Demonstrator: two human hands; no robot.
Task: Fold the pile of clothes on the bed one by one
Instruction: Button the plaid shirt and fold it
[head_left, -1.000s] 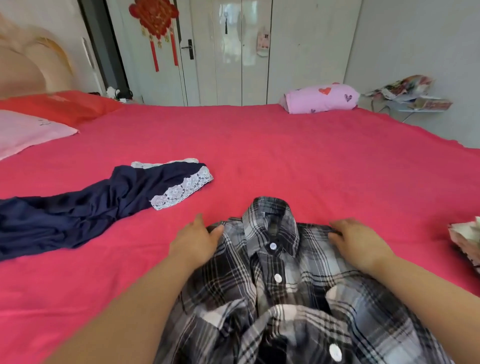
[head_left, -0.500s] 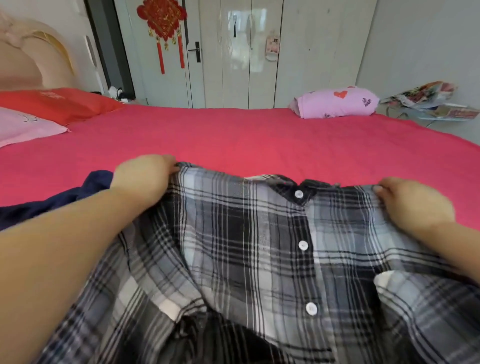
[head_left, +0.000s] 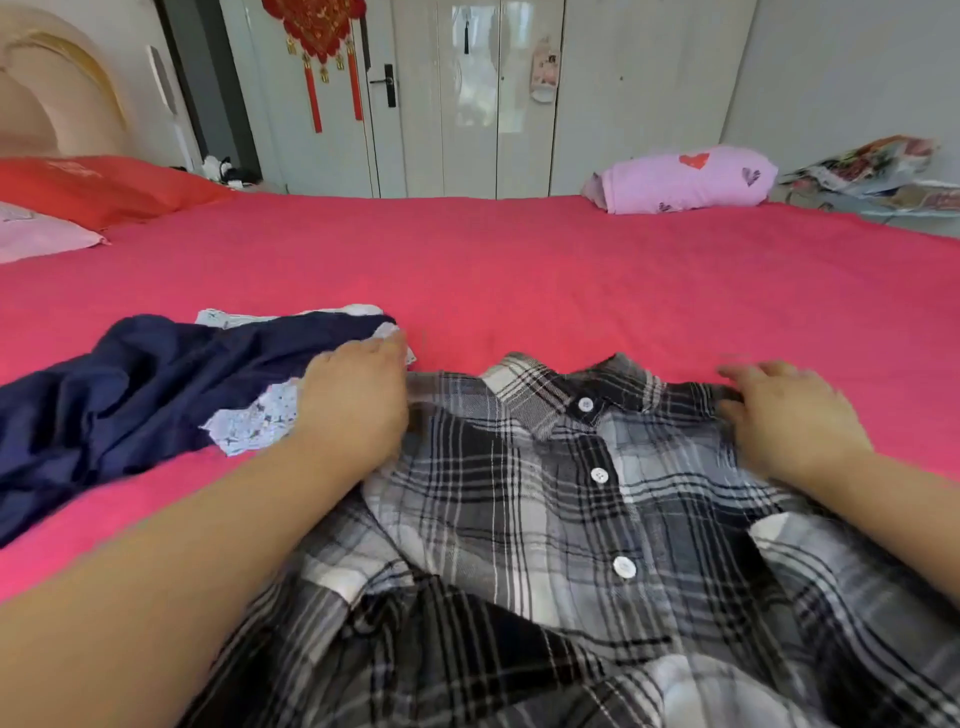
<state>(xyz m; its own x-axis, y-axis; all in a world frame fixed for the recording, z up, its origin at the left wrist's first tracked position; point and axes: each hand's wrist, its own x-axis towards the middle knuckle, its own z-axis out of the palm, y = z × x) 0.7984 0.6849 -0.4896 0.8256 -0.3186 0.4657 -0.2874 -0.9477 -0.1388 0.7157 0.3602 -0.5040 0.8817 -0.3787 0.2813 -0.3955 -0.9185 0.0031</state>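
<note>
A wide bed (head_left: 519, 270) under a bright pink-red cover carries everything, and the grey, black and white plaid button-up shirt (head_left: 519, 519) lies front up on its near part, collar pointing away from the person and white buttons running down the middle. The lower part of the shirt is bunched and creased.

Left of the shirt sprawls a crumpled navy garment with white lace trim (head_left: 130, 395); its lace hem comes right up to the shirt's left shoulder. Far beyond the shirt and to its left lie a red pillow (head_left: 104, 187) and a pale pink pillow (head_left: 36, 236). Far beyond it to the right sits a lilac pillow printed with hearts (head_left: 680, 179).

The left hand (head_left: 353, 405) rests palm down on the shirt's left shoulder, fingers together and stretched forward, their tips touching the lace; the thumb is hidden. The right hand (head_left: 789, 415) rests palm down on the shirt's right shoulder beside the collar, fingers straight and slightly spread, blurred at the tips. Neither hand shows cloth gathered in its fingers.
</note>
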